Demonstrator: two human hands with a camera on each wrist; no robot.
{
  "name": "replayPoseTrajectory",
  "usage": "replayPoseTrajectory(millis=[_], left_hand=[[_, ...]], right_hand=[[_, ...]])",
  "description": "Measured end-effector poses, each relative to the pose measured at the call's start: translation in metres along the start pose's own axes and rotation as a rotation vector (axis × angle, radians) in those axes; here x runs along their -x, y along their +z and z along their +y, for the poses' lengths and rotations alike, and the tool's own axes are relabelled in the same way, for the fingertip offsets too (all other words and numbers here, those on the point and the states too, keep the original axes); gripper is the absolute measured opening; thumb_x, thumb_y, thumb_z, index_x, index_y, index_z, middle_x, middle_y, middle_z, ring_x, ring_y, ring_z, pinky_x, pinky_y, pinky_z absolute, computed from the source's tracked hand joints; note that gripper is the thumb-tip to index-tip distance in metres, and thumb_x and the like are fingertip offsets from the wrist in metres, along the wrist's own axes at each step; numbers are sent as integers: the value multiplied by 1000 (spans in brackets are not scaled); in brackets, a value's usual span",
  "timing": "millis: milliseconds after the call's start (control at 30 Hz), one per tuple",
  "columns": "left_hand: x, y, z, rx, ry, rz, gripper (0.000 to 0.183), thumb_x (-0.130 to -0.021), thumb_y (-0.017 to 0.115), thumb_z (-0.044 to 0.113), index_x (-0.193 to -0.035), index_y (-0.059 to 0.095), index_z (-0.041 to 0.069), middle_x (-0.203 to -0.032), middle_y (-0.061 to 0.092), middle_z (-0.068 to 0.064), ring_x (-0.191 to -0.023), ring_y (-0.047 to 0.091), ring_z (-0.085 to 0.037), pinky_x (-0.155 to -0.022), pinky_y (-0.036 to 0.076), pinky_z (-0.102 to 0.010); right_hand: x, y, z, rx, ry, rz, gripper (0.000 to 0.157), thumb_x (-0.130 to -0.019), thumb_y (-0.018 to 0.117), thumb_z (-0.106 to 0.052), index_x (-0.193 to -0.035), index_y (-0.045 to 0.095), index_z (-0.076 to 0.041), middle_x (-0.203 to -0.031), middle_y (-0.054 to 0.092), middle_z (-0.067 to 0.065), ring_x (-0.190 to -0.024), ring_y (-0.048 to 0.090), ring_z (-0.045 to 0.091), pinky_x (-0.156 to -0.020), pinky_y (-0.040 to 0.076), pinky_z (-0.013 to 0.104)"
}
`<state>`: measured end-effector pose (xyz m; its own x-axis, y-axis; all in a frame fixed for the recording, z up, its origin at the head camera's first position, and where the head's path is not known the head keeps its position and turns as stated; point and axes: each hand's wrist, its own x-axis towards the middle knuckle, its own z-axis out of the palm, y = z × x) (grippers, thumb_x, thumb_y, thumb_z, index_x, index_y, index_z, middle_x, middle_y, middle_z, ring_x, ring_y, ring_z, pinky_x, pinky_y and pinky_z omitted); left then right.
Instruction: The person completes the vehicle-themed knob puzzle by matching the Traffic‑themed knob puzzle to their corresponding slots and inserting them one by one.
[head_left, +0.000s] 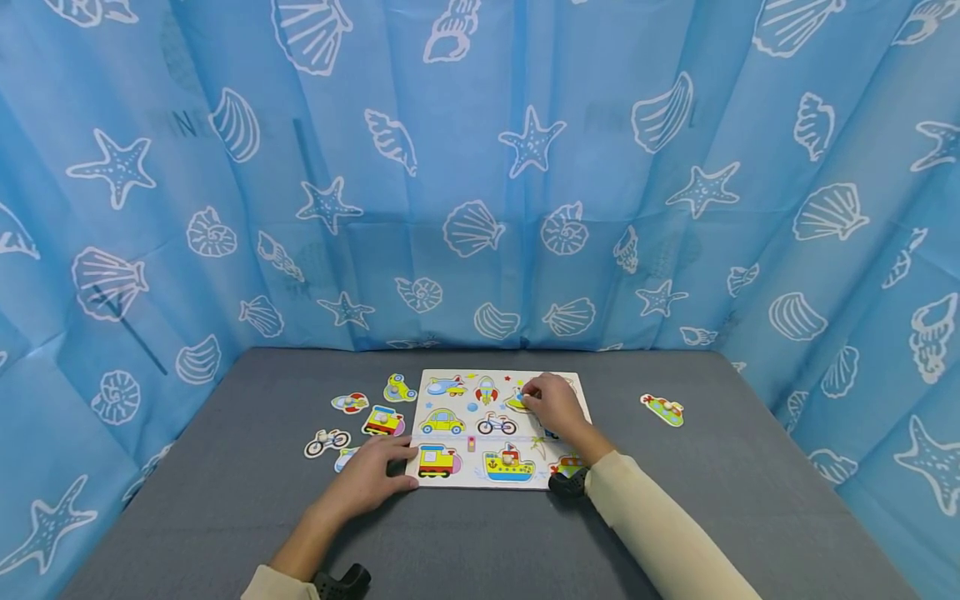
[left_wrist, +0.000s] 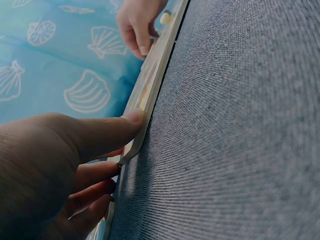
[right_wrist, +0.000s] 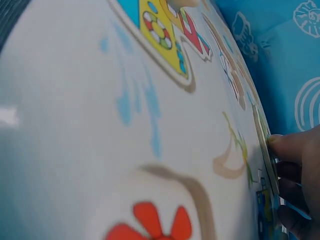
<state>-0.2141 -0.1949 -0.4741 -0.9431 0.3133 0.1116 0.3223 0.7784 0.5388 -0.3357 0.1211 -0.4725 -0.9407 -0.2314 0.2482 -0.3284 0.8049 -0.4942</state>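
My left hand (head_left: 372,473) is at the near left corner of a wooden knob puzzle board (head_left: 471,477). In the left wrist view its straight thumb (left_wrist: 107,135) rests on the board's edge, with the other fingers beside the corner. Over the board's far right part, my right hand (head_left: 557,407) pinches a green-and-yellow puzzle piece (head_left: 516,402). The right wrist view catches the thumb at a thin piece edge; most of that piece is hidden by the fingers. A ship piece (head_left: 510,465) with a knob sits in the near row of the board.
Left of the board lie loose pieces: a rocket (head_left: 350,403), a car (head_left: 400,388), a train (head_left: 383,421), a bicycle (head_left: 327,442) and one partly behind my left hand. A submarine piece (head_left: 663,410) lies to the right. A blue curtain (head_left: 480,167) hangs behind the grey table (head_left: 480,550).
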Motion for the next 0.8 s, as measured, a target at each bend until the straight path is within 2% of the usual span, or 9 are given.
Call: replayPoseTrajectory(millis=[333, 633, 800], left_hand=[[1, -1, 1, 8, 4, -4, 47, -78, 82, 25, -119, 70, 6, -132, 59, -10, -128, 46, -35, -106, 34, -52], [1, 1, 1, 2, 17, 24, 46, -77, 82, 23, -118, 70, 5, -131, 60, -11, -127, 48, -35, -106, 35, -50], [2, 1, 1, -2, 25, 28, 47, -76, 83, 23, -118, 71, 5, -130, 61, -11, -126, 48, -35, -105, 36, -51]], right_hand=[[-1, 3, -6, 4, 67, -3, 4, -87, 73, -16, -88, 74, -11, -83, 56, -1, -78, 52, 16, -70, 46, 36], [2, 1, -7, 26, 58, -14, 7, -87, 74, -16, -92, 75, -11, -84, 57, -1, -78, 52, 16, -70, 46, 35], [2, -2, -8, 16, 55, -36, 15, -86, 75, -16, -99, 75, -9, -87, 59, 0, -80, 54, 16, -71, 47, 35]])
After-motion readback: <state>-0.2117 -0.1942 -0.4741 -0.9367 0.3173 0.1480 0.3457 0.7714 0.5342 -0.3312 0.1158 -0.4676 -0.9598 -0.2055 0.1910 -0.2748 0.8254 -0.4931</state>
